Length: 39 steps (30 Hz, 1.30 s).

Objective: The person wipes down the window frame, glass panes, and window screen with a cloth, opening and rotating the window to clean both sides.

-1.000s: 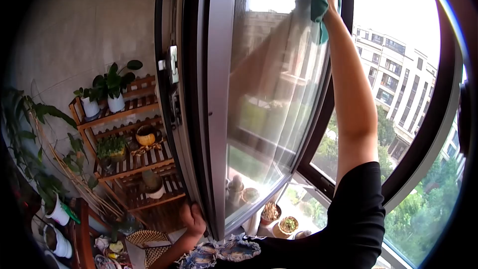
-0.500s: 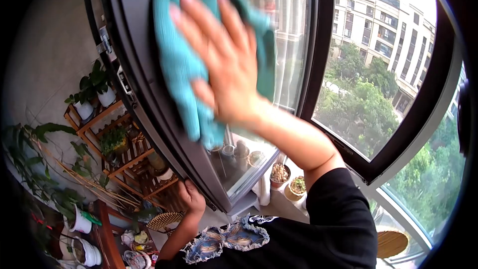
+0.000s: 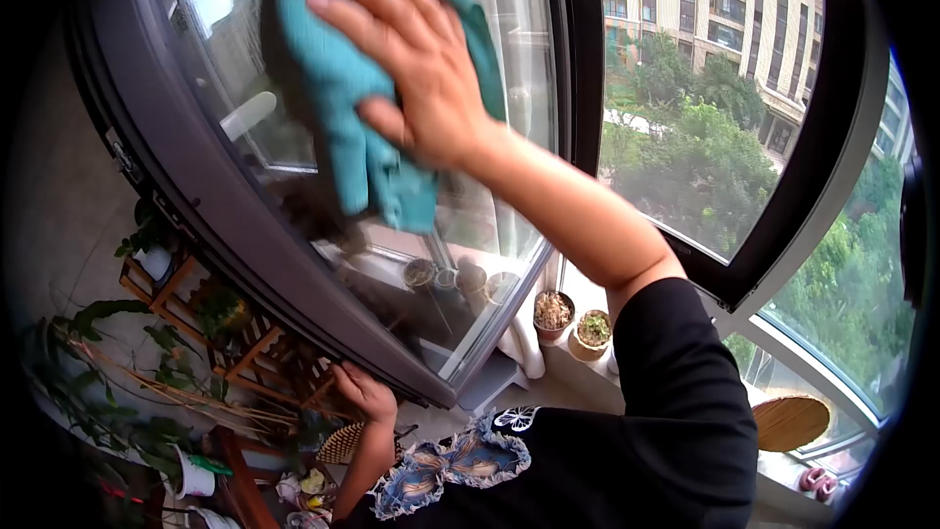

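Observation:
A teal cloth (image 3: 338, 88) lies against the glass of an open window sash (image 3: 264, 245) with a dark frame. My right hand (image 3: 416, 69) holds the cloth to the pane, its fingers stretched out over the fabric and its thumb low on the near side. The cloth's lower end hangs in folds below the palm. Lower down, my left hand (image 3: 364, 392) grips the bottom edge of the sash frame, with its fingers partly hidden behind the edge.
A wooden plant shelf (image 3: 250, 353) and leafy plants stand at lower left, beyond the sash. Two potted plants (image 3: 591, 331) sit on the sill at its right. A second dark-framed window (image 3: 705, 264) juts out at right. A round wooden board (image 3: 791, 423) is at lower right.
My right hand and the cloth have moved up and left in view, across the glass. More of the sash and its pane now shows as the view shifts. My left hand stays on the frame.

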Tool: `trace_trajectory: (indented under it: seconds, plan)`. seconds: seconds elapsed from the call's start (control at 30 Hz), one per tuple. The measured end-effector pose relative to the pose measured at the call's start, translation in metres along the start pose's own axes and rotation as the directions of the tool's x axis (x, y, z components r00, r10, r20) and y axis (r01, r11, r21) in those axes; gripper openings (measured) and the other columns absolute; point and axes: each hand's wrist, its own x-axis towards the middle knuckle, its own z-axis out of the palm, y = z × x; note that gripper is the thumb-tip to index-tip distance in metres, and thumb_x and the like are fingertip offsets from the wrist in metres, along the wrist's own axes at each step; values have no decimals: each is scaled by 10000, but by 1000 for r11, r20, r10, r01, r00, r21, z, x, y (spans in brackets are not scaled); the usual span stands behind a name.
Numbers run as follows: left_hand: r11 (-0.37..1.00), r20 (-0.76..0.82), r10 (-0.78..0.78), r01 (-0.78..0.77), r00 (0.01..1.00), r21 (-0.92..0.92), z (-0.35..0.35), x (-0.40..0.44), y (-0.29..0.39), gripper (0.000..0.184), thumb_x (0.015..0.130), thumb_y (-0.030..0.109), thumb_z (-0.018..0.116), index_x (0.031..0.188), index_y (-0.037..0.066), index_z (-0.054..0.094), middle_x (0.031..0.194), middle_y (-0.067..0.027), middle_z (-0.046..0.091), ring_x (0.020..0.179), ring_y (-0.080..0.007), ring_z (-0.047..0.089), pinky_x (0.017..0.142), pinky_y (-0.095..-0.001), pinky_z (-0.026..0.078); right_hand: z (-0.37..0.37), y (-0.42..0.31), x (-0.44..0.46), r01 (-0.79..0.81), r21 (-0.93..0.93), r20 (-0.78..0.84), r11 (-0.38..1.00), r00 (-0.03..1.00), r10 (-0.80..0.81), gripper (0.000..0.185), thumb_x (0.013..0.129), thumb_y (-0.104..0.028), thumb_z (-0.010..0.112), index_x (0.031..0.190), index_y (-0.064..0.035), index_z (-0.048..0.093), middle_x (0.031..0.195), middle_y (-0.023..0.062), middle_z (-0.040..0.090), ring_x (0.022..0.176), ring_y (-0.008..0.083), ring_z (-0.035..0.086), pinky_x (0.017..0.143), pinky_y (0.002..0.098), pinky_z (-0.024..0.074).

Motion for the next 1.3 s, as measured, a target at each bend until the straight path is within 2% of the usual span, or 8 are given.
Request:
trace_trajectory:
  seconds: [0.07, 0.3, 0.5, 0.57, 0.73, 0.9, 1.03, 1.3]
  plan:
    - [997, 17, 38, -36, 999, -71, 7, 6, 18, 541, 1134, 343, 301, 1422, -107, 385, 1219, -275, 631, 1025, -315, 665, 912, -406, 548, -8, 38, 39, 9, 64, -32, 998, 999, -7, 705, 918, -268, 577, 1578, -138, 369, 1628, 136, 349, 1490, 381, 318, 1213, 493, 253]
    - [973, 34, 36, -27, 999, -229, 9, 5, 46, 661, 1115, 464, 295, 1454, -103, 332, 1090, -310, 669, 955, -353, 697, 876, -447, 579, -17, 123, 8, -224, -68, -115, 972, 970, 216, 679, 950, -215, 533, 1598, -157, 341, 1653, 83, 320, 1519, 331, 286, 1234, 469, 198]
    - [953, 63, 143, -121, 988, -279, -4, -3, 46, 644, 1098, 397, 339, 1429, -155, 370, 1151, -350, 653, 978, -400, 700, 870, -461, 615, -26, 130, -150, -400, -7, -130, 916, 909, 396, 689, 1022, -475, 372, 1575, -64, 368, 1646, 130, 334, 1516, 333, 295, 1226, 466, 169]
    - [967, 86, 160, -139, 983, -211, -3, -3, 52, 631, 1085, 363, 344, 1361, -195, 446, 1158, -352, 652, 987, -411, 698, 885, -476, 615, -24, 135, -225, -518, -135, -204, 845, 849, 488, 561, 1040, -374, 400, 1522, -97, 464, 1579, 130, 442, 1413, 318, 435, 1148, 452, 323]
    - [990, 69, 72, -63, 995, -124, -18, -2, 63, 611, 1068, 328, 322, 1252, -213, 539, 1161, -335, 657, 980, -395, 701, 880, -456, 626, -22, 82, -346, -677, -103, -263, 729, 725, 636, 568, 1017, -347, 470, 1515, -72, 474, 1594, 86, 447, 1440, 306, 430, 1159, 389, 319]
    - [992, 104, 122, -126, 987, 32, -20, -2, 72, 581, 1071, 306, 321, 1258, -197, 544, 1164, -322, 658, 970, -380, 702, 865, -446, 633, -15, 36, -452, -921, 112, -279, 373, 331, 902, 527, 1022, -162, 515, 1532, -63, 424, 1594, 133, 419, 1442, 345, 410, 1176, 422, 321]
    - [990, 108, 137, -133, 985, -43, -17, 4, 72, 609, 1080, 300, 246, 1283, -204, 523, 1182, -328, 650, 953, -392, 704, 856, -435, 637, -18, 10, -490, -981, 20, -226, 191, 182, 957, 520, 1006, -146, 535, 1507, -59, 426, 1559, 182, 438, 1417, 381, 421, 1180, 445, 312]
    - [985, 86, 96, -82, 992, -154, -9, 6, 68, 652, 1085, 365, 300, 1314, -219, 475, 1234, -391, 604, 1049, -462, 670, 931, -532, 593, -30, -83, -455, -950, -232, -50, 208, 226, 973, 548, 941, -34, 526, 1480, -2, 437, 1581, 191, 389, 1461, 375, 362, 1216, 425, 291]
